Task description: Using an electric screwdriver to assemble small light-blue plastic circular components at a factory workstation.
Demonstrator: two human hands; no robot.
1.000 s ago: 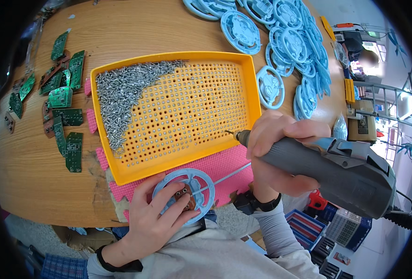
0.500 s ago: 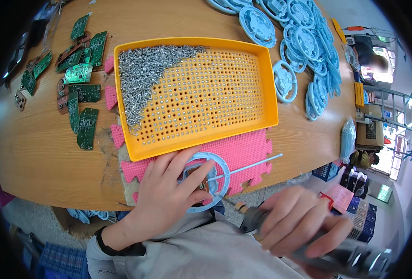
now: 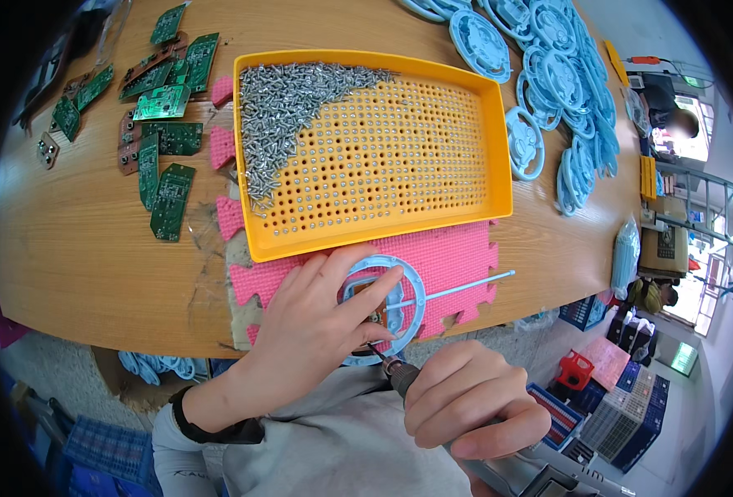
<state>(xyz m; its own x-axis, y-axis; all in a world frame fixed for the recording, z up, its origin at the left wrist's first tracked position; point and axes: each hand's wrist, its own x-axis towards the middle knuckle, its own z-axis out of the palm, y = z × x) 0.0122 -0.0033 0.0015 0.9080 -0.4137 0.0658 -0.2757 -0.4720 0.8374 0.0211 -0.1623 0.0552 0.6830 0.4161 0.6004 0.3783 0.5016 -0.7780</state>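
Observation:
My left hand [image 3: 310, 319] presses a light blue plastic steering-wheel-shaped part [image 3: 419, 300] down on the pink foam mat [image 3: 458, 248], fingers spread across its ring and gripping it. Part of a brown circuit board [image 3: 376, 316] shows inside the ring between my fingers. A thin blue rod [image 3: 474, 283] sticks out from the part to the right. In my right hand [image 3: 476, 403] is an electric screwdriver [image 3: 403, 375], its bit at the ring's near side, close to my left thumb. My fingers partly hide the bit's contact point.
Beyond the mat stands a yellow tray [image 3: 380, 240] with a perforated plate and a heap of screws [image 3: 277, 116]. Green circuit boards [image 3: 172, 203] lie at left. Blue wheel-shaped parts [image 3: 553, 79] are piled at far right, near a bagged bundle [image 3: 625, 257].
My right hand has brought the screwdriver left, up to the wheel-shaped part. The view has shifted, so the table things appear farther right and higher. My left hand still holds the part.

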